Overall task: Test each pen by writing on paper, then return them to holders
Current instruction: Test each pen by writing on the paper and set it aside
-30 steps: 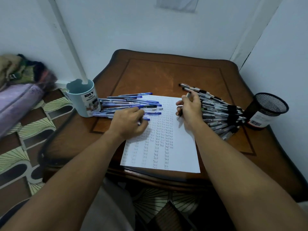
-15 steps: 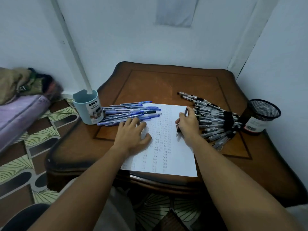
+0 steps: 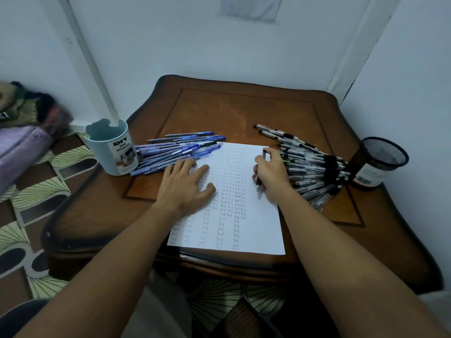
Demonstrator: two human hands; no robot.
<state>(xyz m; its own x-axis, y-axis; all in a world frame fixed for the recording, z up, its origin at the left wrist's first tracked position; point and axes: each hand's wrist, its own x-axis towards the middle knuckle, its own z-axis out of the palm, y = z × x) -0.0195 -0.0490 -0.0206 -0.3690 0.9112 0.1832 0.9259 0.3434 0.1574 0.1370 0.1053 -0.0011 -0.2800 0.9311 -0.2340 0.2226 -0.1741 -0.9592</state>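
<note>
Your right hand (image 3: 272, 175) grips a black pen (image 3: 260, 170) over the paper (image 3: 258, 228), tip seemingly touching it, hard to tell. Your left hand (image 3: 186, 186) lies flat, fingers spread, on the paper's left side. Blue pens (image 3: 175, 153) left of the paper, black pens (image 3: 310, 167) right.

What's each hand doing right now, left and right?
Left hand: open, fingers spread, pressing flat on the paper.
Right hand: closed around a black pen, tip at the paper.
</note>
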